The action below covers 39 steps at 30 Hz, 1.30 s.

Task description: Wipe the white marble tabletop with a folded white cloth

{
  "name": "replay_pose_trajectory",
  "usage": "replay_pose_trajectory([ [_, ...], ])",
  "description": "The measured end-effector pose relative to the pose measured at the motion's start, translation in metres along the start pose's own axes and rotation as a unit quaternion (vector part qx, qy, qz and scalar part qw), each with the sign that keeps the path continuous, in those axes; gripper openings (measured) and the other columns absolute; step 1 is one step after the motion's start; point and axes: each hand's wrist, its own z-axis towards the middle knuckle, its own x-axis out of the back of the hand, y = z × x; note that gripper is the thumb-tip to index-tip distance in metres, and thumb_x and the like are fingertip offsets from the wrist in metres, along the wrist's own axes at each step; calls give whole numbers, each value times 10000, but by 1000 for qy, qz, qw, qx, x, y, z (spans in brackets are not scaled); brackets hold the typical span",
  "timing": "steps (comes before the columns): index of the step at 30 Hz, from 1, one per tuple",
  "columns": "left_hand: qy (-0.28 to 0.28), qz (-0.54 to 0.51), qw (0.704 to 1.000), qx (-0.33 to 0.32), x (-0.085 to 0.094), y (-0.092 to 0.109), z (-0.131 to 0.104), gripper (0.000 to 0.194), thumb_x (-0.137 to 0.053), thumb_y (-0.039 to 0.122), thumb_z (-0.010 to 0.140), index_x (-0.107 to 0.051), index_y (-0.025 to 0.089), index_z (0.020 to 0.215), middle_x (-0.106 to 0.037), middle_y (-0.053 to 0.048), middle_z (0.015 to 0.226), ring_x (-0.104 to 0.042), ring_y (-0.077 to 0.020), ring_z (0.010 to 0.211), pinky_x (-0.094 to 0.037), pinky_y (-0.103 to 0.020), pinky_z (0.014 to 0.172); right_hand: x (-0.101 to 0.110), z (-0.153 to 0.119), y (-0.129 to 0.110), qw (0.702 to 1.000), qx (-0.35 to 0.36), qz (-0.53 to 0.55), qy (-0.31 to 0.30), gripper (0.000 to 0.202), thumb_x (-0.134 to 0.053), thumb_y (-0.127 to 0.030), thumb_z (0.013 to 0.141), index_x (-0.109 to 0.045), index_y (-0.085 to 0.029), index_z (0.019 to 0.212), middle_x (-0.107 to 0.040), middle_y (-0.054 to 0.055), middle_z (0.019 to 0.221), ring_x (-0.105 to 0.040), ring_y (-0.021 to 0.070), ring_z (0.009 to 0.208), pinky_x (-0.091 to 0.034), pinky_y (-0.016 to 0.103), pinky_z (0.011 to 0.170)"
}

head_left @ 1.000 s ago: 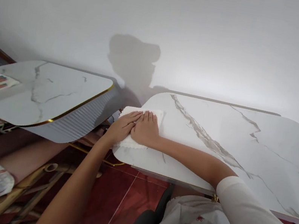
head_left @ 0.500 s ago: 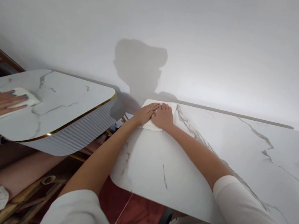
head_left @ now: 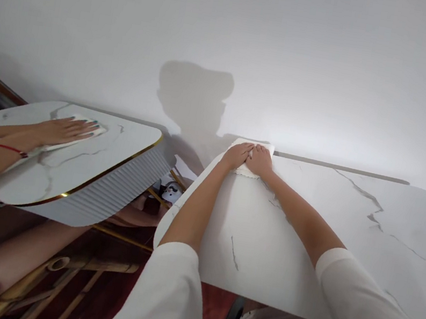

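A white cloth (head_left: 247, 171) is pressed against a marble-patterned tabletop (head_left: 264, 266) by two bare hands, just right of the centre of the frame. It lies at the tabletop's far edge, next to the pale wall (head_left: 335, 65), and its scalloped near border is left uncovered. The left hand (head_left: 238, 155) is laid palm down on the cloth, its fingers extended and turned toward the right hand (head_left: 259, 160). The right hand is likewise spread flat on the cloth, with its fingertips brought close to those of the left. Nothing is seen to be gripped by either; the cloth is only covered and pressed.

At the left of the frame, a second tabletop (head_left: 25, 182) is edged with gold trim (head_left: 113, 170), below which a ribbed grey side (head_left: 113, 192) is shown. On it, another cloth (head_left: 100, 131) is held down by another person's hand (head_left: 64, 132), whose nails are painted blue-green. A red bracelet (head_left: 8, 148) is worn nearby. Bamboo furniture (head_left: 93, 264) is seen at the lower left, and a shadow (head_left: 194, 96) is cast on the wall above centre.
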Motion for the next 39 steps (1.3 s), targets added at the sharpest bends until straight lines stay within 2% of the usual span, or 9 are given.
replay_pose_trajectory([
  [5, -2, -36, 998, -57, -5, 20, -3, 511, -276, 181, 852, -454, 112, 1326, -438, -80, 1415, -390, -169, 1302, -289, -329, 1109, 5, -24, 12, 1000, -30, -1, 8, 596, -324, -283, 882, -335, 32, 1387, -334, 193, 1456, -263, 279, 1345, -156, 399, 1089],
  [9, -16, -58, 996, -65, -3, 16, -18, 517, -283, 202, 852, -440, 154, 1343, -417, -47, 1434, -366, -167, 1321, -265, -345, 1127, 5, -40, 1, 999, -38, 1, 26, 608, -337, -301, 878, -348, 53, 1373, -334, 220, 1447, -267, 302, 1339, -141, 419, 1091],
  [12, -27, -55, 996, -69, 0, 10, -33, 522, -270, 210, 857, -428, 145, 1351, -402, -55, 1443, -342, -175, 1336, -251, -371, 1137, 5, -49, -13, 999, -32, 0, 24, 611, -337, -304, 882, -343, 60, 1372, -332, 228, 1445, -264, 310, 1341, -138, 424, 1093],
  [16, -32, -40, 996, -77, 10, 5, -65, 513, -258, 231, 878, -411, 160, 1362, -388, -46, 1452, -319, -174, 1350, -233, -389, 1148, 6, -68, -40, 999, -17, 13, 25, 618, -361, -295, 878, -333, 76, 1371, -338, 248, 1435, -264, 310, 1342, -132, 422, 1098],
  [22, -21, -9, 998, -51, 32, 13, -134, 515, -259, 234, 877, -405, 146, 1363, -398, -70, 1445, -319, -164, 1348, -231, -384, 1148, 12, -109, -87, 999, 7, 42, 10, 627, -332, -302, 887, -317, 89, 1377, -310, 257, 1446, -238, 337, 1355, -120, 443, 1108],
  [27, -19, 4, 1000, -7, 49, 31, -180, 528, -270, 239, 866, -397, 178, 1374, -415, -55, 1434, -335, -180, 1342, -251, -404, 1142, 19, -137, -111, 997, 45, 63, -23, 650, -363, -311, 879, -302, 99, 1380, -275, 267, 1456, -214, 342, 1367, -102, 460, 1115],
  [32, -18, 28, 999, 35, 60, 58, -218, 536, -242, 260, 878, -361, 187, 1396, -397, -44, 1446, -324, -190, 1349, -255, -421, 1142, 22, -165, -121, 992, 99, 74, -20, 634, -369, -301, 871, -334, 87, 1370, -311, 251, 1446, -228, 334, 1363, -113, 460, 1117],
  [36, -6, 50, 997, 65, 60, 88, -246, 545, -234, 246, 878, -340, 203, 1411, -400, -40, 1444, -334, -202, 1345, -270, -433, 1139, 30, -193, -117, 986, 143, 84, -26, 635, -377, -300, 866, -339, 85, 1368, -323, 245, 1442, -241, 336, 1357, -135, 459, 1114],
  [39, 9, 58, 994, 90, 53, 114, -257, 550, -222, 250, 885, -318, 201, 1423, -409, -55, 1436, -344, -210, 1340, -290, -450, 1128, 40, -213, -103, 979, 179, 88, -33, 623, -381, -287, 863, -353, 84, 1363, -335, 243, 1437, -256, 327, 1352, -137, 445, 1119],
])
